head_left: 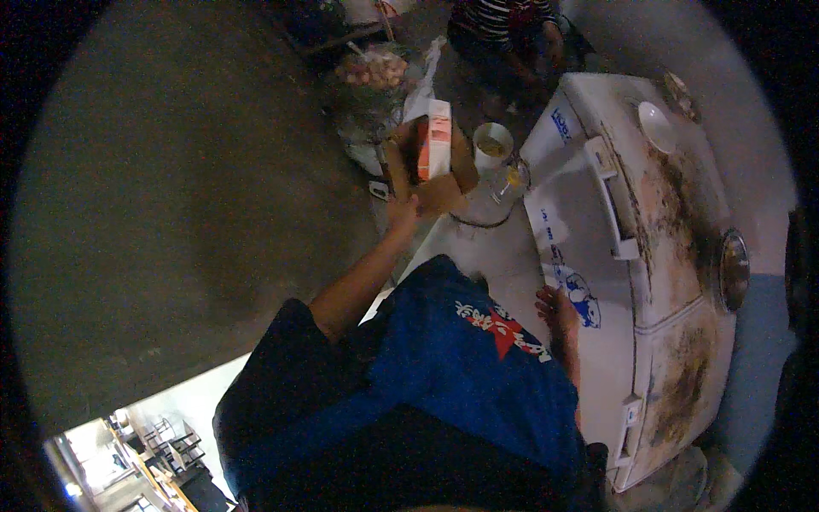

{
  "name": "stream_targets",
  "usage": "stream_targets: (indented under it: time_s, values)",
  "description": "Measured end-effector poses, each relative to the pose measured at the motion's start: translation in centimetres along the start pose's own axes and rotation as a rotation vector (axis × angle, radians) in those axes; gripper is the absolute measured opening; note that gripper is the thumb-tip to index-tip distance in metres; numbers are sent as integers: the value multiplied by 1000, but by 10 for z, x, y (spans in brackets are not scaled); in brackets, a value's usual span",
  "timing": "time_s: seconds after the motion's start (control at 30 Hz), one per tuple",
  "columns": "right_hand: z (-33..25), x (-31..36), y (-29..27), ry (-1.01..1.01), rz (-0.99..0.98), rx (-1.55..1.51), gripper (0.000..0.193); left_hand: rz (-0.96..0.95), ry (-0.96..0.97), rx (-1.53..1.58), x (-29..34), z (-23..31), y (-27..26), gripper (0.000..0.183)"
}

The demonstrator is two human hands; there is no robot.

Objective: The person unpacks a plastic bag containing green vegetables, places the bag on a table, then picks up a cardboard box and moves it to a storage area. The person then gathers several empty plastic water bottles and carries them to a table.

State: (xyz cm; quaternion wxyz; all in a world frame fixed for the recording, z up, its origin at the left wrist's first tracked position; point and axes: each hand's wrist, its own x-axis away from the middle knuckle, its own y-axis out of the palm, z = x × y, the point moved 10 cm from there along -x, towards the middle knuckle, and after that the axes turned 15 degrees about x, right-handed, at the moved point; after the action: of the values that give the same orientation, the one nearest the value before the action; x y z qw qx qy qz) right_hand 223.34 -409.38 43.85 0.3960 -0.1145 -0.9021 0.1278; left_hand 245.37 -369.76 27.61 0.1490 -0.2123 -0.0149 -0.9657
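Note:
My left hand (404,210) is closed on the near side of a brown cardboard box (442,196), held out in front of me. A white and orange carton (438,141) stands up out of the box. My right hand (553,305) hangs low beside the white chest freezer (589,230), its fingers loosely bent and apart, with nothing seen in it. I cannot tell whether it touches the freezer's side. A blue apron (461,341) with red and white print covers my front.
Dirt stains mark the freezer top, where a white bowl (658,127) and a round metal lid (733,270) lie. Beyond the box are a white bucket (492,143) on the floor, a bag of round pale items (375,68) and a seated person in a striped top (503,19). A dark wall (171,213) rises at left.

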Motion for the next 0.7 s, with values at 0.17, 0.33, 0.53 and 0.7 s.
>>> stream_targets:
  time_s: [0.17,0.33,0.53,0.7]
  values:
    - [-94,-58,-4,-94,117,-23,50,100,-188,-363,-134,36,-63,66]
    - [-128,-110,30,66,223,0,50,366,-24,-226,-310,87,-128,63]
    - [-177,-155,153,231,167,-98,50,527,122,-134,-531,138,-180,60]
    - [-247,-165,229,180,101,10,48,562,164,-68,-675,153,-204,58]
